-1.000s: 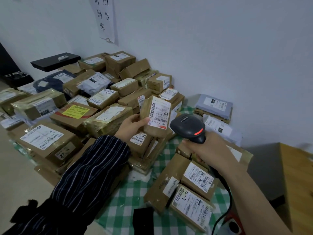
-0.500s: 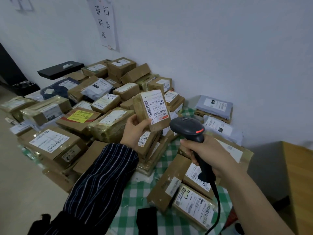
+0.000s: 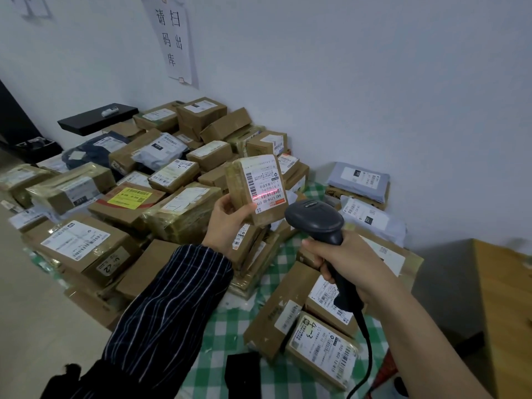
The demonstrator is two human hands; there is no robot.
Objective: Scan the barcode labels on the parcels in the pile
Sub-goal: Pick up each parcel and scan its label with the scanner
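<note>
Two hands were raised above the parcels. The left hand, extending from a dark striped sleeve, gripped a small tape-wrapped parcel by its lower left corner, thumb curled over the front face, and held it upright and tilted slightly. Its white barcode label faced the camera, and a red scan line crossed the lower barcode. The right hand, forearm bare, was closed around the handle of a black barcode scanner, with the scanner head just beside the parcel's lower right corner and aimed at the label. A black cable hung from the handle base.

The pile of parcels lay behind and left of the hands: mostly brown cartons with white labels, one with a yellow label, plus grey poly mailers against the wall. Further cartons lay below the right hand, one marked "4-3".

The parcels rested on a green-and-white checked cloth spread over a pale floor. A white wall carried a paper notice with handwritten characters. A wooden table stood at the right edge.
</note>
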